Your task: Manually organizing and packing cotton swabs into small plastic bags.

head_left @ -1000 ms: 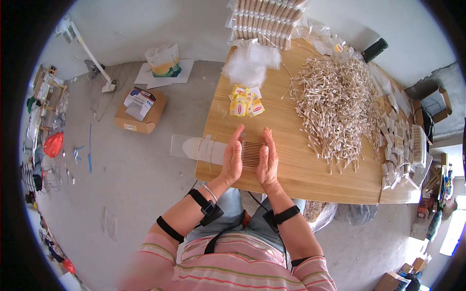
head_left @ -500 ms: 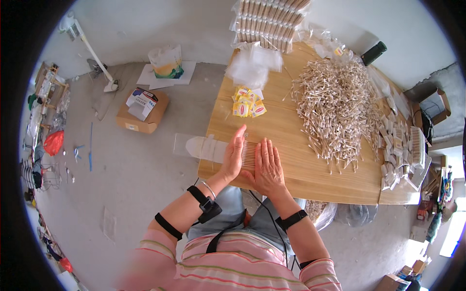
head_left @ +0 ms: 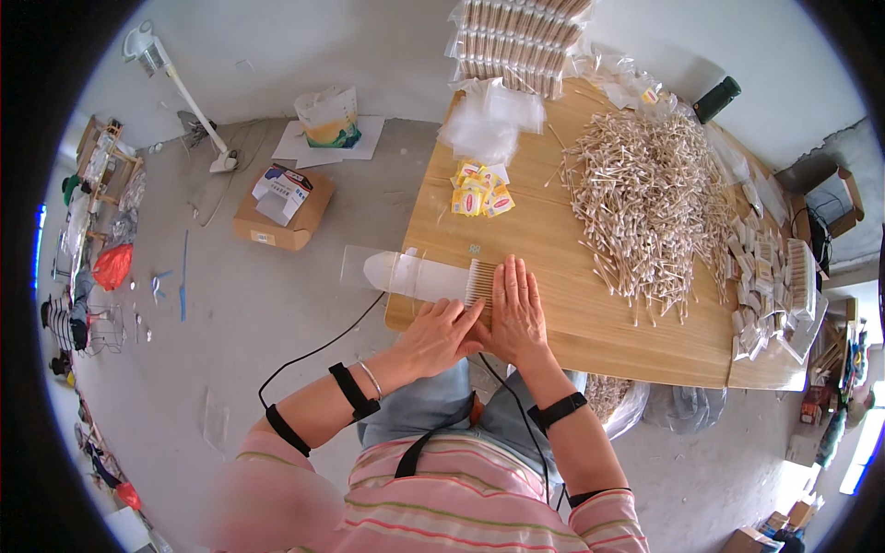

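Note:
A flat row of cotton swabs (head_left: 478, 280) lies on the wooden table close to its near left edge. My right hand (head_left: 518, 315) is stretched flat along the right side of the row, fingers straight and together. At the row's near end is my left hand (head_left: 437, 334), its fingers extended toward the right hand and touching the swabs' lower ends; the hands meet there. Left of the row lies a white rounded sheet (head_left: 424, 277), with a clear plastic piece (head_left: 356, 267) sticking out past the table edge.
A big heap of loose cotton swabs (head_left: 645, 207) covers the right of the table (head_left: 544, 230). Yellow-and-white cards (head_left: 481, 192), clear bags (head_left: 498, 120) and stacked swab packs (head_left: 516, 41) lie farther back. Small packs (head_left: 765, 286) pile at the right edge. A cardboard box (head_left: 286, 207) stands on the floor.
My left hand has moved from the left side of the swab row down to its near end. My right hand stays along the right side. The view has shifted slightly.

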Motion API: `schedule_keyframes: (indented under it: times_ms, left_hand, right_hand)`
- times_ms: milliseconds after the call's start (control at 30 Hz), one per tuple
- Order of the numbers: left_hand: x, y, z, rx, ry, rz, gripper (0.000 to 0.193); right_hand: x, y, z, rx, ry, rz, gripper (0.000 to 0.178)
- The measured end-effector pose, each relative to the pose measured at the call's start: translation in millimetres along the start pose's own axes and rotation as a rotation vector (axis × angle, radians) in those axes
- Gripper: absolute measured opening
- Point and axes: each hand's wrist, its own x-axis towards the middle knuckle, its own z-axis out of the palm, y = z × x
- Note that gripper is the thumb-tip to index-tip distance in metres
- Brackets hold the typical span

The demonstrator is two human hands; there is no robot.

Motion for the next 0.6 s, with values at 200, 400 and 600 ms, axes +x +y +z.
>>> schedule_keyframes:
  times_ms: [200, 400, 600]
  left_hand:
    - [-0.7, 0.7, 2.6, 0.074, -0.007, 0.030, 0.071]
    - [-1.4, 1.0, 4.7, 0.083, -0.005, 0.021, 0.072]
    - [-0.9, 0.1, 5.4, 0.092, -0.034, 0.027, 0.073]
  right_hand:
    - [-0.1, -0.4, 0.8, 0.001, 0.024, 0.003, 0.089]
    - [0.3, 0.2, 1.9, -0.002, 0.031, 0.004, 0.086]
    - [0.8, -0.2, 0.4, -0.027, 0.018, 0.004, 0.087]
